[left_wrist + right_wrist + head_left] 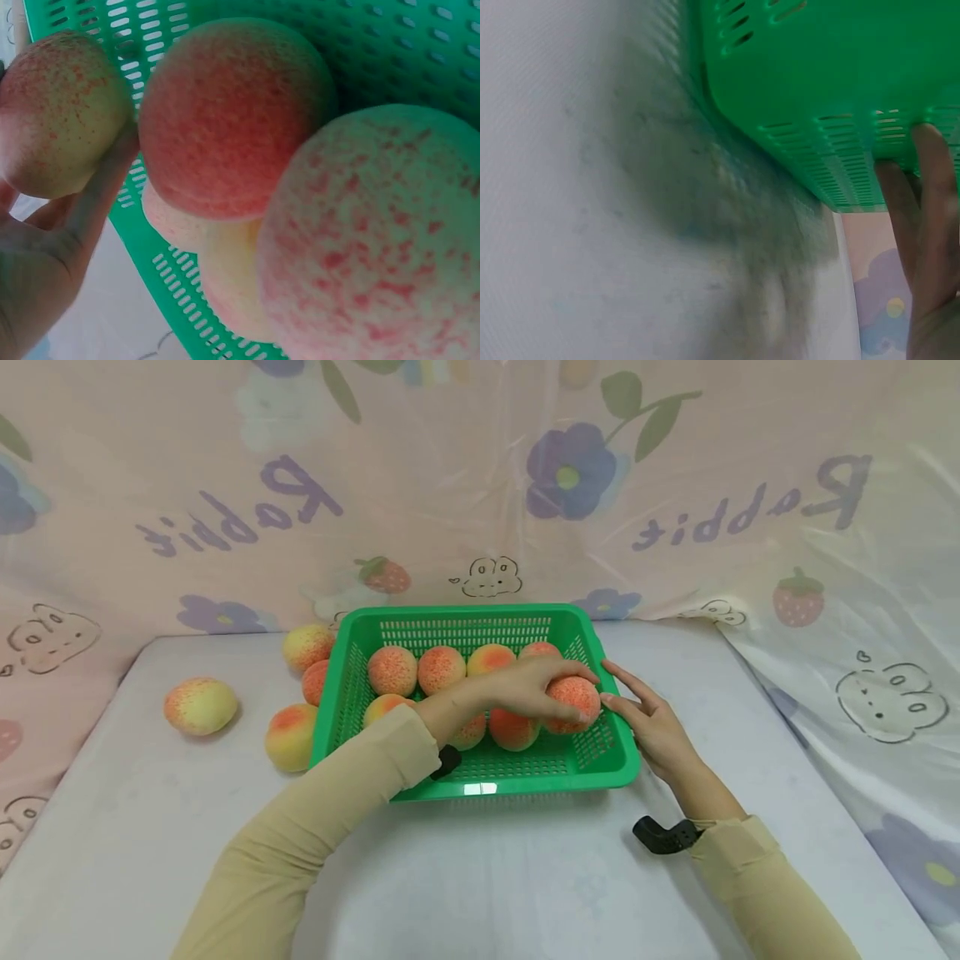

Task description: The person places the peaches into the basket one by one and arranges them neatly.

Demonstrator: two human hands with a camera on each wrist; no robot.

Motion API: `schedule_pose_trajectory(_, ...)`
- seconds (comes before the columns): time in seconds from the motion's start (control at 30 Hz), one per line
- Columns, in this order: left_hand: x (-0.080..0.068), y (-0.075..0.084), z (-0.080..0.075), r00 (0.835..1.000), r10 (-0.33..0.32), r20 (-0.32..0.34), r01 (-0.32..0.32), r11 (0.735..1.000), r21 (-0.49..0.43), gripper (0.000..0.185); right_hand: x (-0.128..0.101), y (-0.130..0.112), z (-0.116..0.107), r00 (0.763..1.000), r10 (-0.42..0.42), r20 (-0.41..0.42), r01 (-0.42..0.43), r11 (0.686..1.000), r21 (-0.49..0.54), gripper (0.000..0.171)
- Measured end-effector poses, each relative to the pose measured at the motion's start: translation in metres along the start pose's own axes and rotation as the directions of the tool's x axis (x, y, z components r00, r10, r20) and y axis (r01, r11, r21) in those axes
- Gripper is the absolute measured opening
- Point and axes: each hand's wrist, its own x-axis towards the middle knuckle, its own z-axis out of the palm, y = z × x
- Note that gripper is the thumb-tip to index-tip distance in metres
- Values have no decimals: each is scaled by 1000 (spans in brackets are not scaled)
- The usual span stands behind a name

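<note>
Gripping a peach (573, 702), left hand (525, 687); right hand (652, 722) steadies basket (480, 777).

The head camera looks forward and down over the whole bench (525, 877). The left wrist camera sits very near, inside the green basket (420, 45). The right wrist camera views the basket's outer wall (832, 97) from low, close to the bench.

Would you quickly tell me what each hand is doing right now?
Left hand: holding a peach inside the green basket.
Right hand: open, straight fingers against the basket's right wall, holding nothing.
</note>
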Motion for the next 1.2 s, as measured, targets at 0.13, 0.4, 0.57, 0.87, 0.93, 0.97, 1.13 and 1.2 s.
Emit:
schedule_pose_trajectory(0.13, 3, 2, 1, 999, 32, 33, -35, 997, 67, 53, 0, 0, 0, 1000, 5, 4, -5, 1000, 17, 58)
schedule_pose_trajectory(0.4, 6, -2, 4, 999, 10, 47, -14, 997, 82, 50, 0, 0, 1, 1000, 9, -25, -10, 1000, -20, 58)
schedule_pose_trajectory(0.57, 7, -14, 5, 998, -16, 67, 21, 997, -73, 51, 0, 1, 1, 999, 22, -36, -23, 999, -34, 58)
schedule_pose_trajectory(0.87, 8, -18, 1, 995, -38, 95, 52, 988, -146, 51, -1, -1, 2, 1000, 16, -24, -16, 1000, -19, 59)
schedule_pose_trajectory(0.93, 8, -18, 1, 995, -36, 97, 50, 988, -145, 52, -1, -2, 2, 1000, 16, -25, -16, 1000, -17, 59)
schedule_pose_trajectory(0.97, 8, -18, 1, 995, -36, 97, 50, 988, -146, 52, -2, -2, 2, 1000, 16, -26, -17, 1000, -17, 59)
schedule_pose_trajectory(1.13, 9, -17, 3, 996, -28, 89, 40, 991, -131, 54, -2, -2, 2, 1000, 15, -17, -15, 1000, -8, 59)
schedule_pose_trajectory(1.2, 9, -16, 3, 996, -20, 82, 29, 994, -108, 56, -2, -1, 2, 1000, 13, -14, -13, 1000, -5, 59)
